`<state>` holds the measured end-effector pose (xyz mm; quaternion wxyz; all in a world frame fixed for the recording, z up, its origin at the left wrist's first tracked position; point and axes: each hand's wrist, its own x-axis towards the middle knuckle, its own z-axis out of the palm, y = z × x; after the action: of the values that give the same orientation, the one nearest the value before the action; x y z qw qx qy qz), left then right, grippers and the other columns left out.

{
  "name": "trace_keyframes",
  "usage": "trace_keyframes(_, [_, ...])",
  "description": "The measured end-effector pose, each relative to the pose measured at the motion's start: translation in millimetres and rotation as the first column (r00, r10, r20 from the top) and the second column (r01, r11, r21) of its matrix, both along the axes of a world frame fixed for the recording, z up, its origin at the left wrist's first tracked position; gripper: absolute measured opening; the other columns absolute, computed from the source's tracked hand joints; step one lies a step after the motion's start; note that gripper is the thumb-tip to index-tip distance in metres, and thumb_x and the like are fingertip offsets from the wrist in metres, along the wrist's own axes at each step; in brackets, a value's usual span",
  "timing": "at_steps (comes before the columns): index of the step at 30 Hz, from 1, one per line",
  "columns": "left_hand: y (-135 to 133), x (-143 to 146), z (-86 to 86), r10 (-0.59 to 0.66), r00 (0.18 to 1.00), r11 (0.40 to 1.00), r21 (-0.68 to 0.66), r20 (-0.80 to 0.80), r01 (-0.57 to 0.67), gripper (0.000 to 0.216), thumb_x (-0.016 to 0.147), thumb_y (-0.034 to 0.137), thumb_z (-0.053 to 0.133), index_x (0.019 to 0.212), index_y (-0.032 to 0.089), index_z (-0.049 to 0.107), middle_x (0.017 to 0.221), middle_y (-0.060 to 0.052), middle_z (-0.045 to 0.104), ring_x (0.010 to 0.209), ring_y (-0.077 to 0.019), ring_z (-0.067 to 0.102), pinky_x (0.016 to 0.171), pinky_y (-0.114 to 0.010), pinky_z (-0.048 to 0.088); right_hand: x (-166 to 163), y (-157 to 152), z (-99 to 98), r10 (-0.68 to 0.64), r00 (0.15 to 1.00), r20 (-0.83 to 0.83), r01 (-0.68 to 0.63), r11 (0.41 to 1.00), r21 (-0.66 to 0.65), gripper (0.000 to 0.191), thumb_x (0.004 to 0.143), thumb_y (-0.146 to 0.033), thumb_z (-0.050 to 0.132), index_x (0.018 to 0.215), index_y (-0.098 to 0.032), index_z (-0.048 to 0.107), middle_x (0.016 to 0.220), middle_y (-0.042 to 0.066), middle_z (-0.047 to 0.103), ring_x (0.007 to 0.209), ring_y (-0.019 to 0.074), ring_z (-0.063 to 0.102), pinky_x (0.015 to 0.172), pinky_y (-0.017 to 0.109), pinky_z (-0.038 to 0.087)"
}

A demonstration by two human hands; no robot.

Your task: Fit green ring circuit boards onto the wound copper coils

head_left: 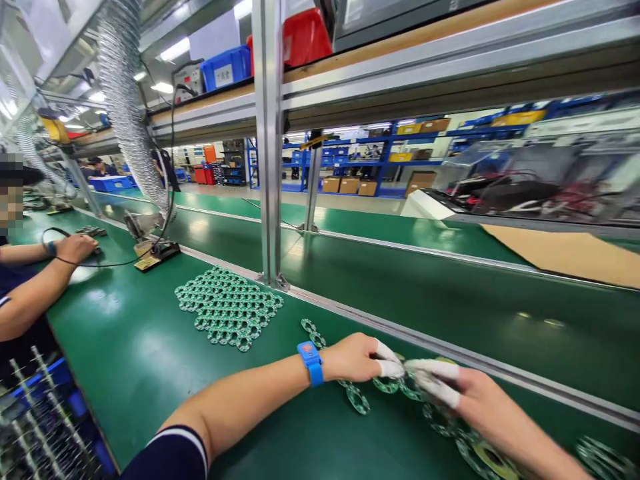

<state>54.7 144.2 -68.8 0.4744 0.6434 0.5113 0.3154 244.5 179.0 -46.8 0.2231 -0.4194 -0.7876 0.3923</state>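
My left hand (353, 359), with a blue wrist strap (312, 363) and white finger cots, has its thumb and finger pinched at the edge of a green ring-shaped circuit board (386, 385). Facing it, my right hand (463, 387) also wears white finger cots and closes on a neighbouring ring-shaped board (411, 388). The fingertips of both hands nearly meet, hiding the grip points. More ring boards (357, 400) lie around and under my hands, some blurred. A large batch of ring boards (230, 307) is laid out flat on the green bench to the left.
An aluminium post (270, 147) rises from the rail behind the bench (150, 373). A soldering-iron stand (157, 255) sits under a silver duct hose (123, 100). A co-worker's hand (77, 248) is at the far left. Cardboard (570, 253) lies at the back right.
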Motion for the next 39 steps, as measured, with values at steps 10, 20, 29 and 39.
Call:
trace_keyframes(10, [-6.7, -4.2, 11.4, -0.211, 0.977, 0.977, 0.022, 0.029, 0.211, 0.027, 0.076, 0.02, 0.06, 0.1, 0.009, 0.068, 0.082, -0.006, 0.067, 0.064, -0.0117, 0.056, 0.063, -0.022, 0.048, 2.0, -11.0, -2.5, 0.034, 0.999, -0.017, -0.036, 0.989, -0.147, 0.037, 0.068, -0.05, 0.051, 0.067, -0.015, 0.066, 0.057, 0.002, 0.054, 0.047, 0.0119, 0.044, 0.041, 0.021, 0.035])
trace_keyframes(20, [2.0, -44.1, 31.6, -0.345, 0.86, 0.891, 0.157, -0.376, 0.426, 0.039, 0.068, 0.014, 0.066, 0.107, 0.018, 0.064, 0.113, -0.008, 0.06, 0.107, -0.023, 0.051, 0.098, -0.035, 0.035, 4.1, -17.1, 7.1, -0.328, 0.793, 0.513, 0.119, 0.909, 0.399, 0.029, 0.084, -0.029, 0.044, 0.093, -0.02, 0.069, 0.086, 0.012, 0.067, 0.083, 0.0275, 0.061, 0.069, 0.036, 0.044])
trace_keyframes(29, [3.5, -58.0, 27.9, -0.297, 0.45, 0.875, -0.051, -0.842, 0.481, 0.035, 0.053, 0.017, 0.077, 0.085, 0.023, 0.066, 0.101, -0.003, 0.053, 0.103, -0.0261, 0.046, 0.09, -0.037, 0.038, -42.1, -12.3, -37.5, -0.272, 0.79, 0.549, -0.072, 0.849, 0.524, 0.038, 0.088, -0.012, 0.038, 0.123, -0.014, 0.053, 0.122, 0.016, 0.055, 0.119, 0.028, 0.04, 0.102, 0.044, 0.023])
trace_keyframes(39, [-6.5, -23.7, 19.5, -0.14, 0.767, 0.955, 0.12, -0.626, 0.271, 0.03, 0.056, 0.017, 0.067, 0.082, 0.018, 0.052, 0.079, 0.002, 0.053, 0.068, -0.0144, 0.048, 0.057, -0.023, 0.034, 28.4, -27.4, -10.9, -0.367, 0.79, 0.49, 0.124, 0.88, 0.459, 0.033, 0.09, -0.016, 0.036, 0.111, -0.013, 0.061, 0.105, 0.014, 0.063, 0.099, 0.0267, 0.055, 0.083, 0.035, 0.04])
